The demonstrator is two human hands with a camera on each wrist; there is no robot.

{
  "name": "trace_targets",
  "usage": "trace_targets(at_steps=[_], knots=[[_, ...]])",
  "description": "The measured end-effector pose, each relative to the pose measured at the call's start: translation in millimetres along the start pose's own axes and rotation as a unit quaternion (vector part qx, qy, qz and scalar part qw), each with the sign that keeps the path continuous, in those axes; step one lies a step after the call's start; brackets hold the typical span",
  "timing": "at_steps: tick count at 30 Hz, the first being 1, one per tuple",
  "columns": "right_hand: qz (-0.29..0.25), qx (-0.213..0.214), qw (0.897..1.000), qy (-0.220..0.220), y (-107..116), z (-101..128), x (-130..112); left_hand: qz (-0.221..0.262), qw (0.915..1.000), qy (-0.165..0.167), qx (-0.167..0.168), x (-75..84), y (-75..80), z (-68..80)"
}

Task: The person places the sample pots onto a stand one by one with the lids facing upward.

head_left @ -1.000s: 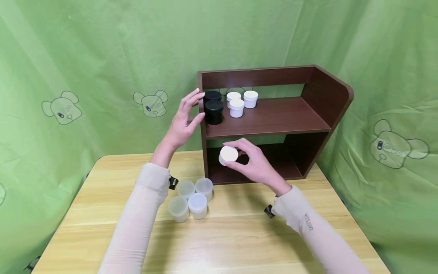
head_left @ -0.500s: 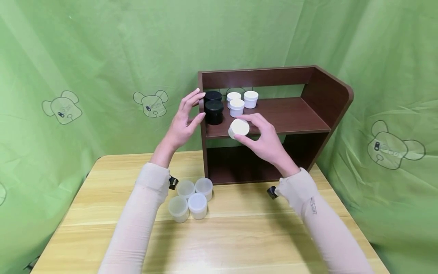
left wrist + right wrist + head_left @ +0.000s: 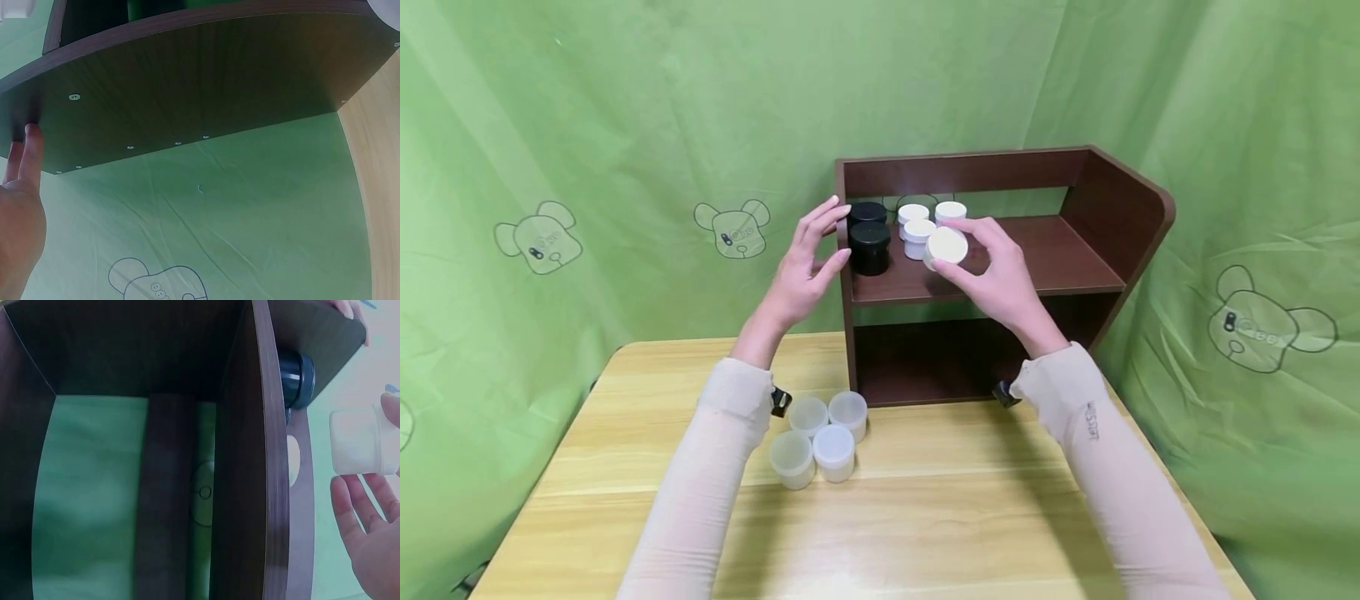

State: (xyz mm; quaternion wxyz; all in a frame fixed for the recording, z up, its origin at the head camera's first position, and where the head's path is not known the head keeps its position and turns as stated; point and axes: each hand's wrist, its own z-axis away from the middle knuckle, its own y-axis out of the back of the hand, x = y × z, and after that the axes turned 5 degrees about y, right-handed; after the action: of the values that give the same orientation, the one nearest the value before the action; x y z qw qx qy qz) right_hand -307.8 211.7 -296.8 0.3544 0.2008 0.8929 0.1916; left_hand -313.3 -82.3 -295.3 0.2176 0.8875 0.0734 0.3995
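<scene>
My right hand (image 3: pixel 992 275) grips a small white jar (image 3: pixel 945 247) and holds it over the upper board of the dark brown shelf (image 3: pixel 1045 250), next to three white jars (image 3: pixel 919 237) at the back left. In the right wrist view the white jar (image 3: pixel 355 442) sits between thumb and fingers. Two black jars (image 3: pixel 869 247) stand at the shelf's left end. My left hand (image 3: pixel 805 267) has straight fingers touching the shelf's left side panel (image 3: pixel 187 87); its fingertips (image 3: pixel 28 134) rest on the panel's edge.
Several translucent lidded jars (image 3: pixel 820 433) stand clustered on the wooden table (image 3: pixel 925 517) left of the shelf's base. The lower shelf compartment (image 3: pixel 940 358) is dark. Green cloth with bear prints hangs behind and on both sides.
My right hand has lifted the white jar from in front of the lower compartment up and right to the upper board, near the white jars. The left hand has stayed on the side panel.
</scene>
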Motion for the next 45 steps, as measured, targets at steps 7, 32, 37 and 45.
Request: trace_targets(at_steps=[7,32,37,45], knots=[[0.022,0.018,0.999,-0.025,5,-8,15,-0.003,1.0,0.003,0.0,0.1,0.1,0.7],[0.047,0.047,0.996,-0.056,-2,-30,51,-0.004,1.0,-0.001,0.003,0.1,-1.4,0.4],[0.051,0.046,0.995,-0.079,-3,-30,55,0.001,1.0,-0.005,0.001,0.2,-3.1,1.4],[0.061,0.027,0.994,-0.088,-3,-31,59,-0.004,0.9999,-0.011,0.005,1.9,-2.5,-0.5]])
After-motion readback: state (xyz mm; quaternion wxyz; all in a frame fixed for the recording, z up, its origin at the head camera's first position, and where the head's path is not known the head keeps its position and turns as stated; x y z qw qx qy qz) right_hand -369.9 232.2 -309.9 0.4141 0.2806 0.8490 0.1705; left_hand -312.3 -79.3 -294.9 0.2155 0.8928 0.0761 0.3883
